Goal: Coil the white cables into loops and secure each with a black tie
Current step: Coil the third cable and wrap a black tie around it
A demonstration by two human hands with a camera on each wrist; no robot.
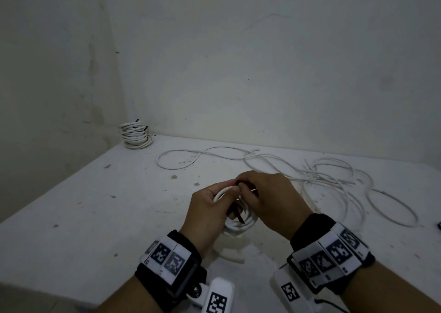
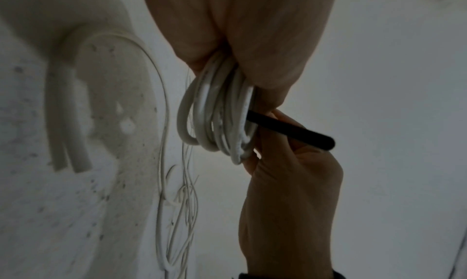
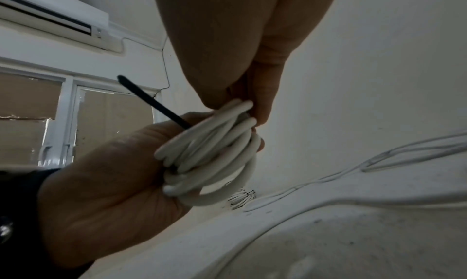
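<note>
Together, both hands, left and right, grip the coiled white cable and black tie; no writing legible.

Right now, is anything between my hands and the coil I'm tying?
Nothing visible. The left hand grips the white coil directly, and the right hand pinches the black tie against it.

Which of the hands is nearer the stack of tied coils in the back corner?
Left. The left hand holds the coil on the side toward the stack of tied coils; the right hand works the black tie farther right.
</note>
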